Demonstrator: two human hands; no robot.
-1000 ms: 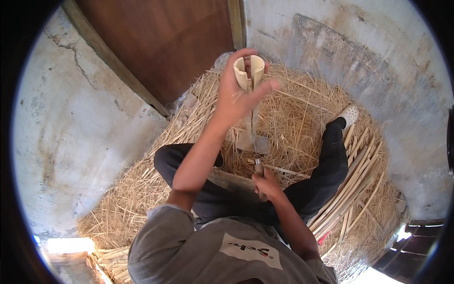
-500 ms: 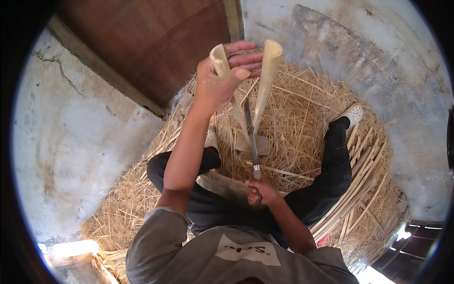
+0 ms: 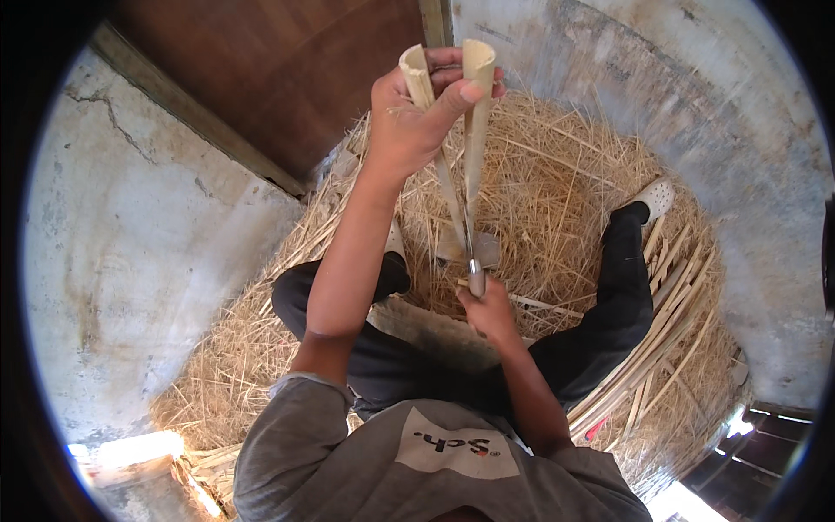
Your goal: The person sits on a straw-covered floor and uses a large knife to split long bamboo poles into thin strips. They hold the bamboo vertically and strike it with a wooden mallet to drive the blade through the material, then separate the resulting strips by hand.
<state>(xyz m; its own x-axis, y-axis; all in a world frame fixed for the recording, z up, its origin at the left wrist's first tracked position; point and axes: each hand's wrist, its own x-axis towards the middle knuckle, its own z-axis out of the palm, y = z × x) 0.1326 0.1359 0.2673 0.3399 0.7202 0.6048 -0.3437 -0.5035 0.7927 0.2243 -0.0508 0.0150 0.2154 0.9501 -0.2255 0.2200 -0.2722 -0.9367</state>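
Note:
My left hand (image 3: 407, 135) is closed on the top ends of a split bamboo piece. One curved half (image 3: 419, 83) rests in the crook of the hand, and the thumb presses across the other half (image 3: 476, 139), with fingers behind it. Down toward me the two halves converge into a narrow V. At that point sits the blade of a knife (image 3: 469, 237), mostly hidden between them. My right hand (image 3: 491, 309) grips the knife's wooden handle (image 3: 477, 283), just below its metal collar.
Straw-like shavings (image 3: 539, 174) cover the floor between and around my legs. Long split strips (image 3: 674, 304) lie in a bundle at the right. A block (image 3: 435, 331) sits before my lap. Plastered walls (image 3: 156, 244) and a brown door (image 3: 287, 78) enclose the space.
My left hand has moved farther away, and its thumb has closed over the right half. The halves stand closer together. My right hand and the knife have moved forward, with less blade showing.

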